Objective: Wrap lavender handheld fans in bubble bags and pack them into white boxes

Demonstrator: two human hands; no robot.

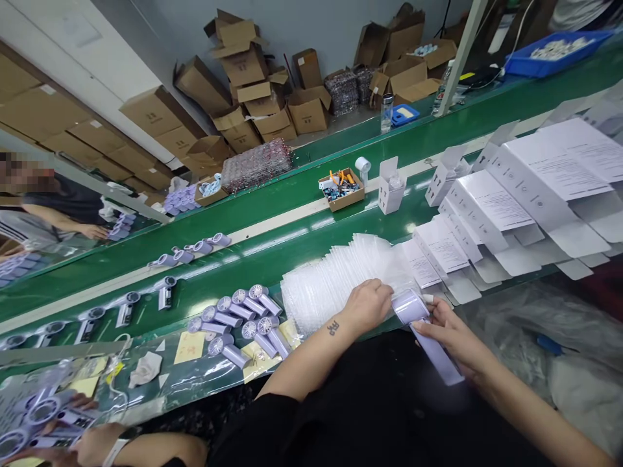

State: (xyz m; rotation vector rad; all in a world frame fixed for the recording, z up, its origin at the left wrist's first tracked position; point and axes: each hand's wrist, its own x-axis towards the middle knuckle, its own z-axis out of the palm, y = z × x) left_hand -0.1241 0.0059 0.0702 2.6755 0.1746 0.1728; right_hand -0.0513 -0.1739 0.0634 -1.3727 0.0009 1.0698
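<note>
My right hand [442,331] is closed around the handle of a lavender hand-held fan [440,357], its round head [410,306] pointing up and left. Beside that head, my left hand [370,305] has its fingers curled at a clear bubble-wrap bag [400,275]; the fingertips are partly hidden. The fan head is close against the bag's lower edge; whether it is inside, I cannot tell. A fanned row of bubble-wrap bags [335,275] lies just beyond my left hand. Several more lavender fans [243,311] with slatted round heads lie to the left.
White printed boxes [496,201] stand in rows at right. A small carton of tools [341,188] and an upright white box [392,185] are across the green bench [282,230]. Unfinished fan bodies [126,308] line the left. A co-worker's hands [97,444] hold fan parts at lower left.
</note>
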